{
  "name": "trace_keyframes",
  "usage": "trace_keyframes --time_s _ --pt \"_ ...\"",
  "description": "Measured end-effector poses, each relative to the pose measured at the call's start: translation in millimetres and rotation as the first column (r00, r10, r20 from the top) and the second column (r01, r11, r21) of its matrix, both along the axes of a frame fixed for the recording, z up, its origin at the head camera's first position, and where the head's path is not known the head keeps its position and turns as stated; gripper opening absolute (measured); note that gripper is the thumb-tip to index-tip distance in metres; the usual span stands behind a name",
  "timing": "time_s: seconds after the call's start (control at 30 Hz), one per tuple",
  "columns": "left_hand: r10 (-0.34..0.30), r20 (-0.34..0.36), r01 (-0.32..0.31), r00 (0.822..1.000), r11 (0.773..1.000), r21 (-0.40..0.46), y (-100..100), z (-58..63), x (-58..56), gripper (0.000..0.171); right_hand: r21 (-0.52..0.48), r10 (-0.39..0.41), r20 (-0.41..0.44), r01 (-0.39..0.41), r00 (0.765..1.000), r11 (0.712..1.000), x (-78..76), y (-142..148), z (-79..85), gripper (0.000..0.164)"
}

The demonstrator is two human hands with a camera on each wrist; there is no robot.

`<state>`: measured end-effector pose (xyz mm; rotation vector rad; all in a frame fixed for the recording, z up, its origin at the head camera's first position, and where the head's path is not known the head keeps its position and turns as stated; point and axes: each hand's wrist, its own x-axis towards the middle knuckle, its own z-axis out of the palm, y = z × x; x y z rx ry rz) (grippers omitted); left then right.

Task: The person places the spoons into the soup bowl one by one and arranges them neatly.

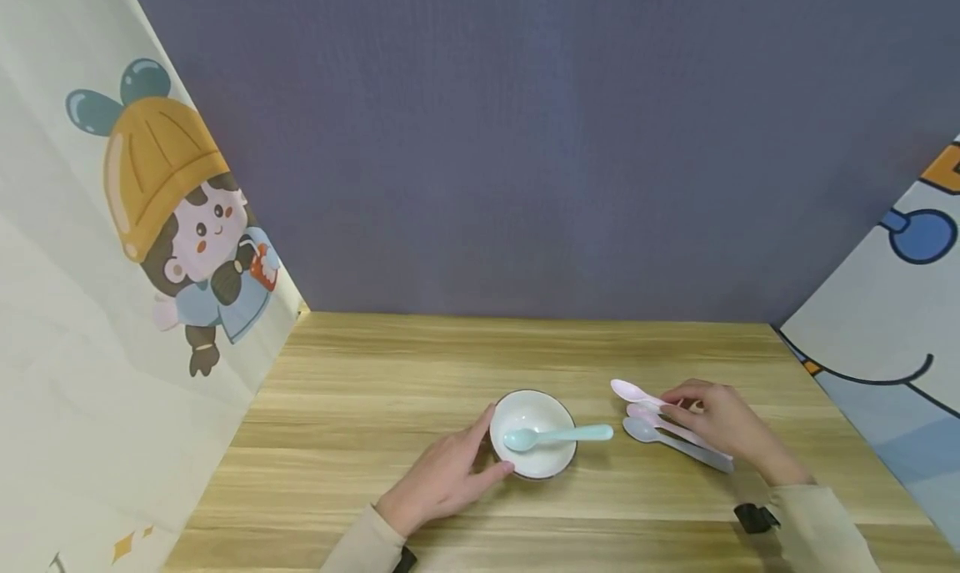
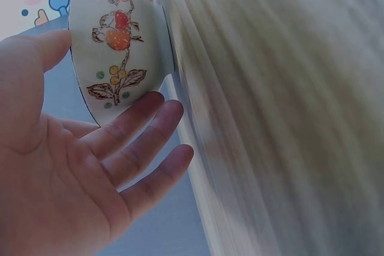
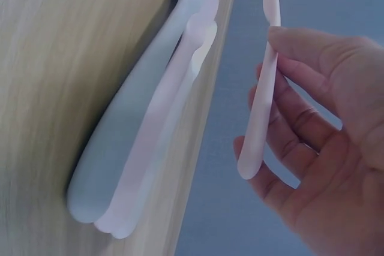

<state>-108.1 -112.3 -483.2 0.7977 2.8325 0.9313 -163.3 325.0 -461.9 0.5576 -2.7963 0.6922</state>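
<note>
My left hand [image 1: 448,474] holds the side of a white bowl [image 1: 529,464], its thumb and fingers spread along the near-left wall. In the left wrist view the bowl's outside [image 2: 120,46] shows painted orange fruit and leaves. A pale turquoise spoon [image 1: 570,434] lies in the bowl, handle out over the right rim. My right hand [image 1: 716,414] pinches a pale pink spoon [image 3: 262,100] between thumb and fingers, raised off the table. Beside and below this hand lie a grey spoon [image 3: 135,112] and another pink spoon [image 3: 156,118], stacked closely with a whitish one [image 3: 191,82].
The wood-grain table [image 1: 405,356] ends at a dark blue-grey panel [image 1: 525,156] behind. A white wall with a cartoon figure [image 1: 187,198] stands on the left. Another printed panel [image 1: 892,323] borders the right side.
</note>
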Motion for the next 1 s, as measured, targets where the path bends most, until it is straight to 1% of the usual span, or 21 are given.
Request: trace_keyframes --time_s 0.23,0.53,0.6,0.83,1.0 --pt "0.003 0.001 -0.003 1.0 1.0 0.005 -1 -0.6 -0.3 0.09 -0.008 0.029 0.014 -0.029 0.999 1.0 1.8 -6 4.6 0.007" --pt "0.001 -0.003 -0.001 1.0 1.0 0.013 0 -2.3 -1.1 0.09 -0.005 0.061 -0.051 -0.062 0.997 0.998 0.5 -8 1.8 0.009" --pt "0.001 -0.003 -0.001 1.0 1.0 0.013 0 -2.3 -1.1 0.09 -0.002 0.06 -0.049 -0.06 0.997 0.998 1.0 -9 2.3 0.009" --pt "0.002 0.001 -0.002 1.0 1.0 0.011 -1 -1.5 -0.7 0.091 -0.01 0.062 0.002 -0.062 0.998 0.998 3.8 -14 9.9 0.008" --pt "-0.002 0.003 0.002 1.0 1.0 0.016 0 -1.3 -0.6 0.09 -0.021 0.077 -0.013 -0.078 0.997 0.997 5.9 -18 13.6 0.01"
